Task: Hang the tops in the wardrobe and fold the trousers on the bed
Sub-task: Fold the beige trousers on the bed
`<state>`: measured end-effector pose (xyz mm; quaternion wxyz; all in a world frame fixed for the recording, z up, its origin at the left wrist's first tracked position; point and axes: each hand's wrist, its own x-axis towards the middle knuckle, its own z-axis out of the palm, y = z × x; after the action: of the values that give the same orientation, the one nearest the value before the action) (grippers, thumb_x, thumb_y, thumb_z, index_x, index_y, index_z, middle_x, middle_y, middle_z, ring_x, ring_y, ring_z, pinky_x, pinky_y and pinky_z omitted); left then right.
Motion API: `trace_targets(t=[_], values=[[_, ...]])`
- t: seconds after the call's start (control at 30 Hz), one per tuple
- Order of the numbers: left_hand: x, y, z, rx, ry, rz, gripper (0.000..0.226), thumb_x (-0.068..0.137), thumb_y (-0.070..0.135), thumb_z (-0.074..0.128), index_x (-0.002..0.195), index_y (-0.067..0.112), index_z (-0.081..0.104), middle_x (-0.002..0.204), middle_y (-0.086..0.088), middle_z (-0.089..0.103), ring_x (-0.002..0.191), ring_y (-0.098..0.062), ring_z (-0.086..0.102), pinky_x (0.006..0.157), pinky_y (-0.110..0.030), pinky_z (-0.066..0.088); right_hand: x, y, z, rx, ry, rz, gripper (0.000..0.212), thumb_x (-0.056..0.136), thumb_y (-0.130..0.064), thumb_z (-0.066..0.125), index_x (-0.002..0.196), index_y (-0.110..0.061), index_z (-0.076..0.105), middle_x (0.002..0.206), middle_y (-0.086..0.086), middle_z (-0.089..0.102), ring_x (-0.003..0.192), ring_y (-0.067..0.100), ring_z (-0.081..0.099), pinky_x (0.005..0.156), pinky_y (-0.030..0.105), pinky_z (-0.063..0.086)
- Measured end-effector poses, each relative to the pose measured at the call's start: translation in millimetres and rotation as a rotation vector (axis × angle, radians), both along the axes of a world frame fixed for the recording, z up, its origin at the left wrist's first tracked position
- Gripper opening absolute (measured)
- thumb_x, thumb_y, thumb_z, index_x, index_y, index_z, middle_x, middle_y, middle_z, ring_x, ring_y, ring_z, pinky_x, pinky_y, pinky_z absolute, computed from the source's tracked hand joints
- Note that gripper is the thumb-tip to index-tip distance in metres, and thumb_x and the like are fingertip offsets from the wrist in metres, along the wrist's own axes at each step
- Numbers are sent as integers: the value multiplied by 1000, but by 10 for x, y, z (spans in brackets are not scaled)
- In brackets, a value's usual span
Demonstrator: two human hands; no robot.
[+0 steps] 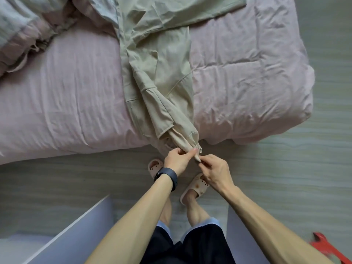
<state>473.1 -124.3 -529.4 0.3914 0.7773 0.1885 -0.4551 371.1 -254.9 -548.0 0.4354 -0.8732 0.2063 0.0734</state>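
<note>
beige trousers (163,77) lie stretched along a pink-covered bed (66,96), their near end held in both hands off the mattress edge.

head view: the bed fills the far part of the scene above a grey wood-grain floor (285,168); the trousers run from its far side to its near edge, bunched narrow at the near end, where the left hand (178,161), a dark watch (169,177) on its wrist, grips the gathered cloth with curled fingers and the right hand (215,172) pinches the very tip just beside it. a rumpled duvet (22,31) sits far left, a pale green cloth (190,10) overlaps the trousers' far end, pink slippers (194,187) stand below the hands, a white panel (76,221) near left, a red object (327,246) near right.
</note>
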Motion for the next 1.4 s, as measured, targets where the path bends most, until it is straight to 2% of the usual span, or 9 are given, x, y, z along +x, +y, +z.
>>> trace_targets(t=[0.17, 0.33, 0.5, 0.7, 0.93, 1.1, 1.2, 1.33, 1.4], values=[[74, 116, 73, -53, -38, 19, 21, 81, 27, 66, 75, 9, 60, 71, -1, 58, 71, -20, 52, 67, -32, 40, -158, 1, 102, 172, 112, -262, 33, 87, -29, 73, 119, -35, 66, 110, -16, 64, 78, 3, 66, 76, 10, 48], [134, 501, 235, -179, 84, 289, 13, 88, 5, 55, 77, 13, 53, 75, -4, 58, 65, -17, 55, 64, -31, 45, 193, 117, 17, 959, 658, -827, 43, 97, -58, 52, 125, -25, 46, 124, 14, 62, 107, 28, 68, 83, 43, 54], [200, 863, 315, -186, 139, 393, 14, 87, 2, 49, 80, 14, 51, 61, 3, 58, 49, -9, 55, 52, -24, 47, 589, 342, -59, 1454, 712, -907, 46, 94, -44, 63, 126, -13, 55, 109, 14, 68, 95, 27, 69, 74, 38, 58], [367, 1286, 224, 131, -55, 117, 20, 90, 16, 51, 73, 14, 40, 74, -8, 47, 69, -22, 43, 67, -35, 34, 728, 544, -81, 921, 591, -886, 4, 87, -2, 64, 88, -2, 68, 51, -1, 57, 48, 8, 56, 58, 26, 53], [400, 1294, 82, 186, -74, 14, 23, 90, 19, 53, 96, -1, 62, 88, -15, 66, 82, -30, 56, 69, -34, 38, 441, 634, -17, 1081, 551, -1061, 15, 87, -2, 58, 75, -10, 57, 49, -5, 44, 40, 6, 35, 41, 20, 35], [376, 1344, 95, 192, -95, 25, 17, 89, 23, 51, 80, 9, 53, 77, -7, 56, 75, -26, 49, 64, -35, 35, 765, 544, -241, 954, 671, -859, 17, 91, -23, 63, 98, -8, 66, 66, 0, 64, 57, 12, 60, 53, 28, 51], [390, 1383, 158, 151, -93, 28, 29, 81, 31, 51, 87, 3, 59, 80, -7, 60, 75, -23, 50, 67, -34, 37, 974, 527, -448, 735, 670, -734, 28, 91, -17, 58, 108, 5, 61, 53, 7, 56, 43, 16, 52, 41, 26, 40], [508, 1508, 189, 179, -152, -14, 16, 85, 30, 55, 87, 16, 63, 77, -2, 62, 75, -20, 53, 66, -32, 39, 1077, 588, -577, 598, 657, -790, 22, 90, -1, 58, 110, 2, 66, 101, 21, 70, 89, 36, 69, 82, 49, 59], [499, 1544, 179, 221, -164, -45, 4, 89, 26, 56, 92, 26, 59, 77, 6, 62, 81, -19, 58, 66, -31, 42, 963, 605, -433, 743, 611, -1035, 23, 85, 12, 53, 102, 4, 65, 89, 19, 68, 78, 32, 69, 66, 44, 61]])
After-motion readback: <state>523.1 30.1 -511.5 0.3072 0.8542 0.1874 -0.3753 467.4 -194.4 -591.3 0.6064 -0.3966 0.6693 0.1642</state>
